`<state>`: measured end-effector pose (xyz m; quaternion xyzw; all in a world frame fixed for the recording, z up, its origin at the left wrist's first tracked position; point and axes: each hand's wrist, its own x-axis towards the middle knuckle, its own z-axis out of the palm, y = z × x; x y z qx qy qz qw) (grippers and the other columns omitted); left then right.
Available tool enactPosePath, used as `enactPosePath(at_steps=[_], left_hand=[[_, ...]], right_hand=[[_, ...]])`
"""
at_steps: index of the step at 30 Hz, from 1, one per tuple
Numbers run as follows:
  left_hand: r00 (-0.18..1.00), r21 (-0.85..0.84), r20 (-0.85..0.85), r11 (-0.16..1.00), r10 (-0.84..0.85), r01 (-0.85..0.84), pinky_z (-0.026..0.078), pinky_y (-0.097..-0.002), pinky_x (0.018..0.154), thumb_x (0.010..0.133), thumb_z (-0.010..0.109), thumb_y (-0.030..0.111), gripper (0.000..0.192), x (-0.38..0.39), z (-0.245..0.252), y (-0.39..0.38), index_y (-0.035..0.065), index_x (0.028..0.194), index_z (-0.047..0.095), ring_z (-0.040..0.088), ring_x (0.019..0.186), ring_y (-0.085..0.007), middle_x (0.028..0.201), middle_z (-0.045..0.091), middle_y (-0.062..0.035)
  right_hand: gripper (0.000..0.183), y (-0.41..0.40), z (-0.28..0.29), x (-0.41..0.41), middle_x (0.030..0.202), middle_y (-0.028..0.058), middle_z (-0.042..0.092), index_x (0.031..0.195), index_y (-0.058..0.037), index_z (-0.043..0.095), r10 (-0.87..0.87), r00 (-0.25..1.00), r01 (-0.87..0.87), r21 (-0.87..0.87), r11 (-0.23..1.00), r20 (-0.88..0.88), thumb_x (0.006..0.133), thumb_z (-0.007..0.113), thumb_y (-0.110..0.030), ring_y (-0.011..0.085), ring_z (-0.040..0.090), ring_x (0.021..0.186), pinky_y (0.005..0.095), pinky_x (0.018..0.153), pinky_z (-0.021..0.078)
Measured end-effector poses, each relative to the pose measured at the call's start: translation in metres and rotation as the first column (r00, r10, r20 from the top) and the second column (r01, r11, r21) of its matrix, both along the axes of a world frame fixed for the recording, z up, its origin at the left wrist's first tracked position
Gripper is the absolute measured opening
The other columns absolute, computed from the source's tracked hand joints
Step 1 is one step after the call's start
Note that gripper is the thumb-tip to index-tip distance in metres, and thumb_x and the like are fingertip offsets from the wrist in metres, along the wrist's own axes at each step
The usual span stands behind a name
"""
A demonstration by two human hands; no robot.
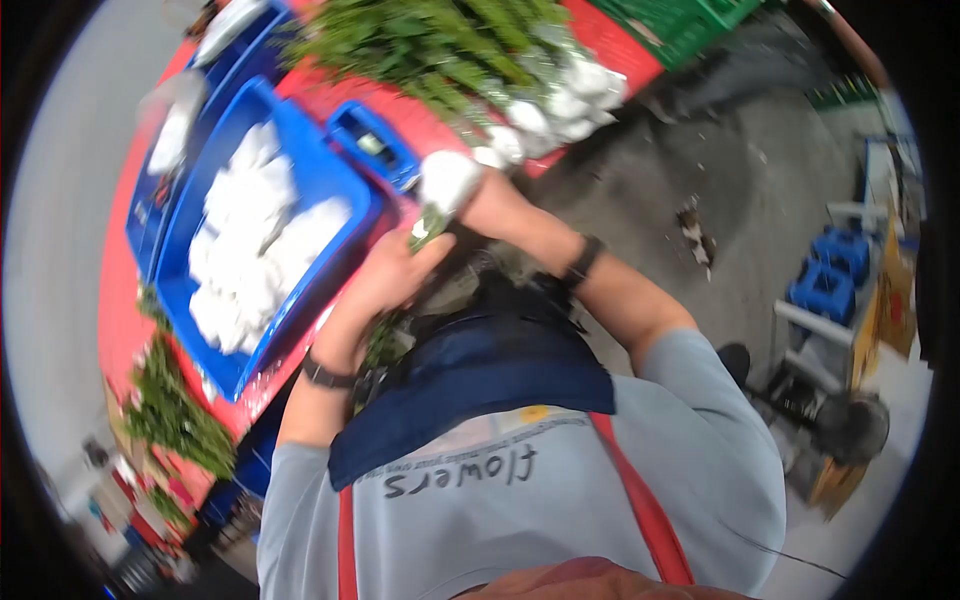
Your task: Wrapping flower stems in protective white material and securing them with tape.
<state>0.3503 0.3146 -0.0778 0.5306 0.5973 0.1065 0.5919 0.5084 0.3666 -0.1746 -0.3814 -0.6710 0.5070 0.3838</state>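
Observation:
A bunch of green stems (427,227) in clear wrap runs between my two hands, its end capped by a white wad (448,180). My left hand (394,270) grips the stems below that wad. Around the white end, the fingers of my right hand (491,201) are closed, partly hidden behind it and blurred. Left of my hands, a blue plastic tray (322,169) holds a heap of white wads (251,232). A small blue container (351,120) sits just beyond my hands, its contents unclear.
Several leafy bunches (420,45) with white wrapped ends (562,112) lie on the red tabletop (307,86). Another blue tray (146,217) stands farther left, and more greenery (176,412) lies nearby. A green crate (675,26) is at the top right. Debris (697,236) litters the floor.

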Motion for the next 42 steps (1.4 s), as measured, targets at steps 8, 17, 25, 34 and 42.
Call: enactPosePath(at_steps=[8, 17, 25, 34, 42], left_hand=[[0.982, -0.002, -0.083, 0.986, 0.169, -0.170, 0.033, -0.0240, 0.046, 0.089, 0.060, 0.023, 0.022, -0.011, -0.001, -0.014, 0.0042, 0.077, 0.059, 0.041, 0.052, -0.0045, 0.059, 0.048, 0.0052], [0.935, 0.262, -0.314, 0.962, 0.165, -0.082, 0.039, -0.0306, 0.047, 0.088, 0.055, 0.023, 0.027, -0.064, -0.044, -0.016, -0.0023, 0.079, 0.058, 0.049, 0.050, -0.0120, 0.054, 0.052, -0.0055], [0.813, 0.317, -0.581, 0.910, -0.037, 0.268, 0.047, -0.0424, 0.060, 0.081, 0.059, 0.018, 0.014, -0.092, -0.054, -0.060, 0.0053, 0.087, 0.061, 0.062, 0.072, -0.0369, 0.078, 0.065, -0.0157], [0.893, 0.085, -0.437, 0.984, -0.104, 0.156, 0.046, -0.0401, 0.069, 0.083, 0.063, 0.028, 0.031, -0.076, 0.023, -0.086, -0.0020, 0.090, 0.061, 0.058, 0.070, -0.0375, 0.076, 0.060, -0.0240], [0.963, 0.049, -0.159, 0.976, 0.216, -0.210, 0.042, -0.0308, 0.053, 0.085, 0.060, 0.023, 0.026, -0.104, 0.041, -0.106, -0.0019, 0.078, 0.055, 0.049, 0.053, -0.0127, 0.058, 0.052, -0.0057]], right_hand=[[0.007, 0.014, -0.028, 0.003, 0.082, 0.0018, 0.057, 0.073, -0.0151, 0.062, -0.087, 0.970, -0.072, 0.611, 0.788, 0.226, 0.067, 0.065, -0.017, 0.0227, 0.054, 0.085, 0.0368, 0.072, 0.0411], [0.019, -0.026, -0.018, -0.031, 0.074, 0.0106, 0.067, 0.077, -0.0048, 0.069, 0.458, 0.881, -0.448, -0.102, 0.888, 0.115, 0.079, 0.058, -0.021, 0.0244, 0.064, 0.067, 0.0374, 0.063, 0.0495], [0.017, -0.029, 0.075, -0.088, 0.074, 0.0125, 0.068, 0.079, 0.0061, 0.065, 0.354, 0.897, -0.408, -0.802, 0.436, -0.263, 0.076, 0.060, -0.009, 0.0155, 0.061, 0.052, 0.0248, 0.041, 0.0422], [0.046, 0.027, 0.094, -0.110, 0.083, 0.0120, 0.067, 0.115, 0.0035, 0.057, 0.845, 0.535, -0.701, -0.550, 0.454, 0.015, 0.072, 0.069, -0.006, 0.0108, 0.046, 0.048, 0.0248, 0.042, 0.0381], [0.019, -0.003, 0.025, -0.110, 0.076, 0.0098, 0.067, 0.093, -0.0066, 0.070, 0.793, 0.590, -0.749, -0.264, 0.607, 0.150, 0.075, 0.067, -0.012, 0.0148, 0.060, 0.071, 0.0327, 0.067, 0.0464]])
